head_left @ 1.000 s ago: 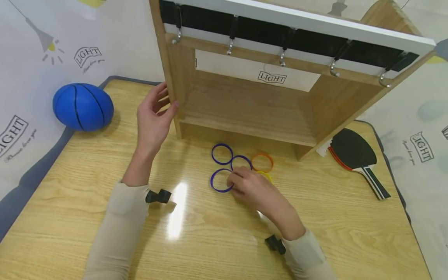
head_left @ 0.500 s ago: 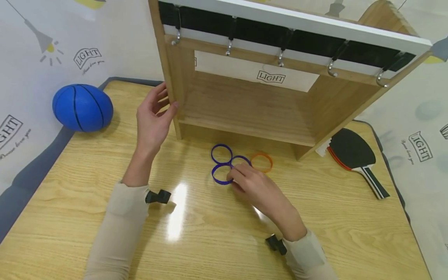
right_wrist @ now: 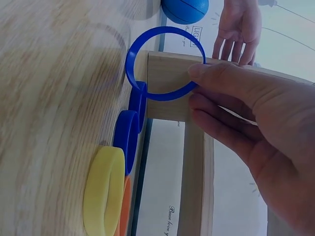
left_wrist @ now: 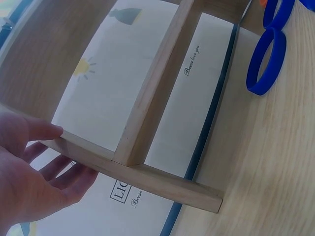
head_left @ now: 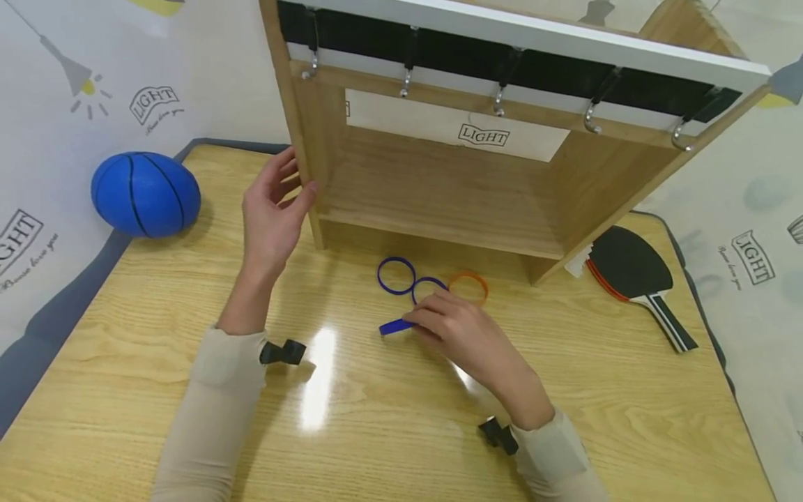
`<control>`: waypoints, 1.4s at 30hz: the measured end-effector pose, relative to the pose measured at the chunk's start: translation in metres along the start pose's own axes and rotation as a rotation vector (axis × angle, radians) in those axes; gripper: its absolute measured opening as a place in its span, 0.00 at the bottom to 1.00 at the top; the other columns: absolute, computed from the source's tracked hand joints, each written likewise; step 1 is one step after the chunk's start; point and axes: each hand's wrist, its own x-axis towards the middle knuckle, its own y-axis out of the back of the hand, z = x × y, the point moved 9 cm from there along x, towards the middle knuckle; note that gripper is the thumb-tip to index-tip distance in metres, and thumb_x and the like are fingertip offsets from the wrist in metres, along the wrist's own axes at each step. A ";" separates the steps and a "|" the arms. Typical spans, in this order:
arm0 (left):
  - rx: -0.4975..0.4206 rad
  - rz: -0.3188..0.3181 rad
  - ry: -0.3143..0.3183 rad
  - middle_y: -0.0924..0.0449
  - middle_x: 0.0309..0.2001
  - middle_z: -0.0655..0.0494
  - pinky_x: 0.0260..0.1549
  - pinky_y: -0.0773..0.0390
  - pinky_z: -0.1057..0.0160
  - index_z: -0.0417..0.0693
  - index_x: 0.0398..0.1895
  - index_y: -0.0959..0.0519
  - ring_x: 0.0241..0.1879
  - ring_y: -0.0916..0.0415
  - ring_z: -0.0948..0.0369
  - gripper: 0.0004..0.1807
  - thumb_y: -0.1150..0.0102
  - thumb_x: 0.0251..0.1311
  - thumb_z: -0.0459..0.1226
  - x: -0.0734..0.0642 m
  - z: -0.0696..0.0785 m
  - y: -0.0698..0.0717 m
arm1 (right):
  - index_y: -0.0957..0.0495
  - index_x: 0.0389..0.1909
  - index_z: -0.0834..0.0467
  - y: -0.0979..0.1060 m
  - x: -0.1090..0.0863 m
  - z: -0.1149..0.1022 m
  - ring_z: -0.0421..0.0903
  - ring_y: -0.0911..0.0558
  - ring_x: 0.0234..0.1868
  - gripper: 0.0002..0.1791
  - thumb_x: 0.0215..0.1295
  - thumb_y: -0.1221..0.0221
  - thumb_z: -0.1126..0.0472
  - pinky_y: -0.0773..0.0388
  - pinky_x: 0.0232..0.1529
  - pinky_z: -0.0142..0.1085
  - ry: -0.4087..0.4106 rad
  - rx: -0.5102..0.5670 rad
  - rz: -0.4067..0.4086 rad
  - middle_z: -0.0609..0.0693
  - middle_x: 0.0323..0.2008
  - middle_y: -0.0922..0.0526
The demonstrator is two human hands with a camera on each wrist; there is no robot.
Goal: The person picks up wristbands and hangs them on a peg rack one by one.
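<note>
L hand (head_left: 274, 213): thumb + fingers grip L side of wooden rack (head_left: 439, 188) | R hand (head_left: 467, 338): pinches blue ring (head_left: 394, 326) on edge, off tbl (head_left: 376, 446), near side of rack | 2 other blue rings (right_wrist: 119, 133), yellow ring (right_wrist: 96, 196), orange ring (head_left: 484, 284) flat on tbl | blue ball (head_left: 146, 195) L, paddle (head_left: 633, 261) R

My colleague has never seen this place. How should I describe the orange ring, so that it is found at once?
On the table stands a wooden rack with five metal hooks. Just in front of it, partly behind the right hand in the head view, lies the orange ring, right of two blue rings and beside a yellow ring. No other ring is orange.
</note>
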 end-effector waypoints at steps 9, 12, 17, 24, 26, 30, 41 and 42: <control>0.009 0.012 0.012 0.24 0.58 0.45 0.51 0.22 0.57 0.45 0.65 0.27 0.55 0.24 0.50 0.24 0.41 0.64 0.29 0.000 0.001 0.005 | 0.14 0.42 0.59 0.001 0.005 0.006 0.45 0.19 0.43 0.12 0.56 0.30 0.67 0.20 0.44 0.35 -0.045 0.080 0.013 0.48 0.40 0.16; 0.004 0.010 0.009 0.24 0.58 0.45 0.51 0.22 0.56 0.44 0.65 0.27 0.55 0.24 0.50 0.24 0.41 0.64 0.29 0.000 0.003 0.005 | 0.13 0.42 0.58 0.002 0.005 0.007 0.44 0.18 0.43 0.11 0.56 0.30 0.67 0.20 0.43 0.33 -0.061 0.116 0.026 0.47 0.40 0.16; -0.003 0.003 -0.002 0.24 0.58 0.44 0.50 0.22 0.57 0.43 0.64 0.26 0.55 0.24 0.50 0.24 0.41 0.64 0.28 0.002 0.002 0.003 | 0.13 0.41 0.57 0.008 0.007 0.010 0.41 0.18 0.42 0.11 0.56 0.30 0.66 0.20 0.42 0.33 -0.114 0.256 0.055 0.45 0.39 0.15; 0.000 0.007 -0.014 0.23 0.58 0.48 0.50 0.22 0.57 0.48 0.65 0.26 0.54 0.24 0.53 0.25 0.39 0.64 0.31 0.011 -0.023 0.007 | 0.13 0.40 0.56 0.030 0.024 0.017 0.38 0.17 0.35 0.10 0.57 0.30 0.65 0.19 0.35 0.35 -0.252 0.546 0.172 0.44 0.36 0.14; 0.002 0.008 -0.016 0.23 0.58 0.50 0.50 0.22 0.57 0.50 0.65 0.26 0.54 0.24 0.54 0.25 0.38 0.64 0.32 0.012 -0.028 0.008 | 0.14 0.40 0.60 0.041 0.035 0.016 0.43 0.16 0.34 0.09 0.57 0.31 0.68 0.19 0.35 0.36 -0.294 0.670 0.222 0.48 0.37 0.14; -0.018 0.007 -0.025 0.23 0.58 0.49 0.50 0.21 0.56 0.49 0.64 0.26 0.54 0.23 0.53 0.25 0.38 0.63 0.31 0.011 -0.028 0.007 | 0.16 0.41 0.68 0.060 0.060 0.011 0.52 0.16 0.36 0.09 0.58 0.33 0.73 0.18 0.36 0.38 -0.376 0.923 0.307 0.58 0.38 0.14; -0.020 0.018 -0.034 0.22 0.55 0.42 0.48 0.20 0.59 0.37 0.61 0.26 0.53 0.23 0.49 0.23 0.39 0.62 0.28 0.000 0.001 0.002 | 0.16 0.45 0.63 0.087 0.130 0.021 0.55 0.17 0.42 0.11 0.62 0.36 0.70 0.23 0.54 0.47 -0.370 1.327 0.598 0.60 0.42 0.16; -0.021 0.020 -0.036 0.22 0.55 0.42 0.48 0.20 0.59 0.37 0.61 0.26 0.53 0.23 0.49 0.23 0.39 0.62 0.28 0.001 0.002 0.002 | 0.16 0.46 0.64 0.088 0.135 0.022 0.55 0.17 0.43 0.11 0.63 0.36 0.70 0.24 0.54 0.48 -0.370 1.359 0.625 0.60 0.43 0.16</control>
